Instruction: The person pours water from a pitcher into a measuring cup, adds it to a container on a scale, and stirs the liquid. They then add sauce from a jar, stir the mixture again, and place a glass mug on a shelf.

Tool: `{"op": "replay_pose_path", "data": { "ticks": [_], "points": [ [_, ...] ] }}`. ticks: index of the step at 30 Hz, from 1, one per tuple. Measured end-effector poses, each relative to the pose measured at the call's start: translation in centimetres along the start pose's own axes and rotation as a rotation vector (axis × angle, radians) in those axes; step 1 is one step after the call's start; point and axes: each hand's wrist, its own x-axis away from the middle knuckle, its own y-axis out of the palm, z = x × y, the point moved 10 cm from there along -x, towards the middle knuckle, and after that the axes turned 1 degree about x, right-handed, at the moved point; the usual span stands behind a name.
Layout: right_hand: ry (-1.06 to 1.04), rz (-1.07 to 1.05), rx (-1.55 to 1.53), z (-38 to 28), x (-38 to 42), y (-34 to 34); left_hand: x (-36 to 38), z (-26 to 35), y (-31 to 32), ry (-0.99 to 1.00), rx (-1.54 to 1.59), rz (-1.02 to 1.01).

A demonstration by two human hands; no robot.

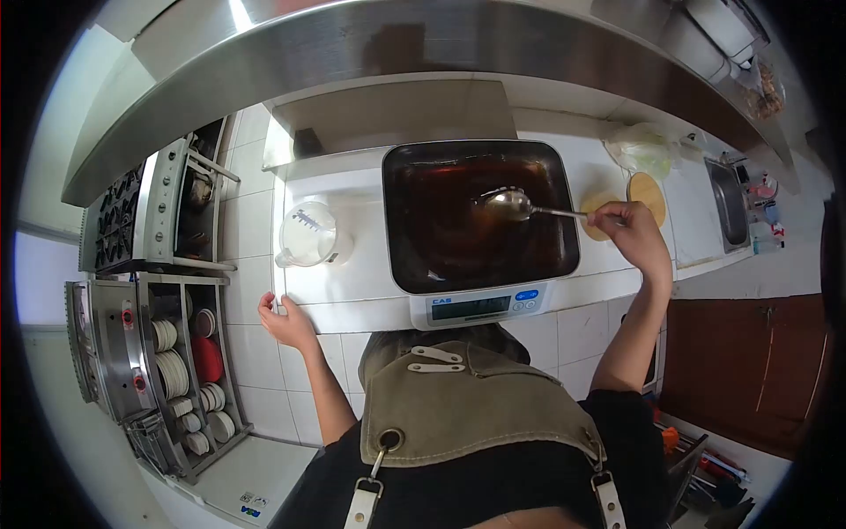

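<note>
A dark rectangular tray (414,256) of brown liquid rests on a digital scale (476,307) marked CAS. My right hand (633,234) is closed round the handle of a metal spoon (511,204), whose bowl is over the liquid, at or just above its surface. At the counter's front left edge, my left hand (286,323) holds nothing, its fingers apart and slightly curled. A clear measuring jug (308,234) stands on the white counter above that hand, left of the tray.
Round tan lids or boards (648,196) and a plastic bag (641,150) lie to the right, before a sink (727,204). A steel shelf (423,44) crosses above. A stove (123,212) and a rack of plates (174,370) stand left.
</note>
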Motion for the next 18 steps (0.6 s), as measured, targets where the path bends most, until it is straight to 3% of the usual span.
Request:
{"op": "replay_pose_path", "data": {
  "ticks": [2,5,10,12,18],
  "points": [
    [0.049,0.018,0.004,0.6,-0.5,0.5,0.1,0.0,0.0,0.018,-0.007,-0.005],
    [-0.198,0.019,-0.081,-2.9,-0.8,2.9,0.1,0.1,0.2,0.023,-0.017,-0.005],
    [-0.117,-0.168,-0.045,-3.1,1.2,3.8,0.0,0.0,0.0,0.047,-0.008,0.019],
    [-0.127,-0.123,0.068,-2.1,1.7,2.3,0.0,0.0,0.0,0.063,-0.003,0.022],
    [0.000,0.028,0.014,0.5,1.7,-1.0,0.0,0.0,0.0,0.041,-0.030,0.017]
  ]
}}
